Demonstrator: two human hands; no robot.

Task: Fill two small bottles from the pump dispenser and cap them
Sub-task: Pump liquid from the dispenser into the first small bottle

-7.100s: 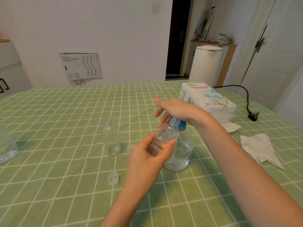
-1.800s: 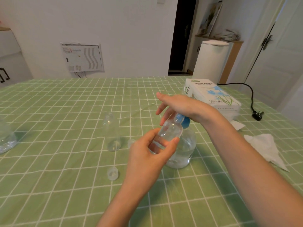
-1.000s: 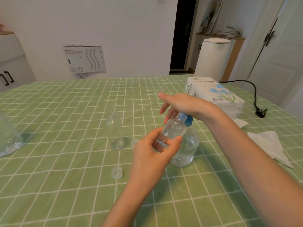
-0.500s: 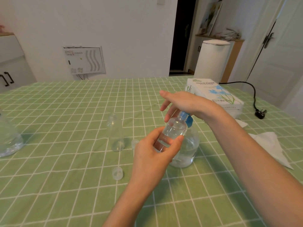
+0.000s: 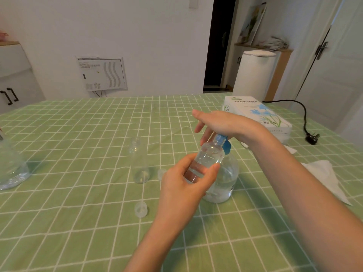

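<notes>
My left hand (image 5: pixel 182 185) grips a small clear bottle (image 5: pixel 208 157), tilted with its mouth up against the blue spout of the pump dispenser (image 5: pixel 225 173). Some clear liquid sits in that bottle. My right hand (image 5: pixel 222 124) lies flat on the blue pump head, fingers stretched out to the left. A second small clear bottle (image 5: pixel 138 163) stands upright and uncapped to the left. One clear cap (image 5: pixel 140 209) lies in front of it; another cap (image 5: pixel 161 172) lies beside my left hand.
The table wears a green checked cloth (image 5: pixel 78 213). A tissue paper box (image 5: pixel 257 116) sits at the back right, with a loose white tissue (image 5: pixel 326 177) nearer. A black cord with plug (image 5: pixel 312 137) lies far right. A large clear container (image 5: pixel 9 167) stands at the left edge.
Hands and bottles hold nearly the same pose. The pump head under my right hand shifts slightly up and down across the frames. The camera drifted a little.
</notes>
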